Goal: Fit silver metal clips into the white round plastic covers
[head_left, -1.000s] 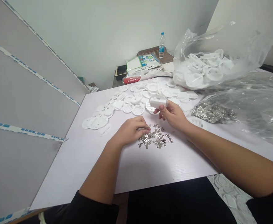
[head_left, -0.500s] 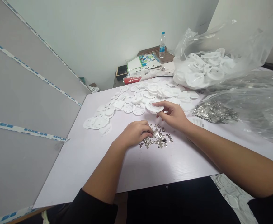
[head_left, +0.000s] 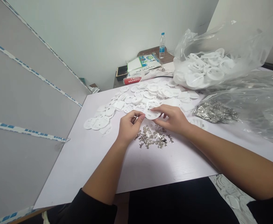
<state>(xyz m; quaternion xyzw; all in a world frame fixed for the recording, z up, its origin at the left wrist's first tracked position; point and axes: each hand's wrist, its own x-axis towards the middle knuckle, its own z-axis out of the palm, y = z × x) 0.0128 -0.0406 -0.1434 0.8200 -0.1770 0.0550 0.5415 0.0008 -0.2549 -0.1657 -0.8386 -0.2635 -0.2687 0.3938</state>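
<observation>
My right hand (head_left: 173,117) is closed on the edge of a round white plastic disc (head_left: 152,112) with small slots, which is held tilted above the table. At the disc's left edge is my left hand (head_left: 131,124), its thumb and forefinger pinched together. What sits between those fingertips is too small to make out. Below both hands lies a loose pile of small shiny metal pieces (head_left: 150,135). Behind them spreads a heap of white plastic discs (head_left: 137,99), with a few squarish ones among them.
At the right, a clear bag of white discs (head_left: 206,70) stands behind a clear bag of metal pieces (head_left: 217,112). A water bottle (head_left: 162,46) and flat packets (head_left: 143,62) are at the back. A grey partition (head_left: 29,102) borders the table's left side.
My left hand has risen from the metal pile to the disc's left edge, fingers pinched. The disc in my right hand has come slightly nearer and tilted so its slotted face shows.
</observation>
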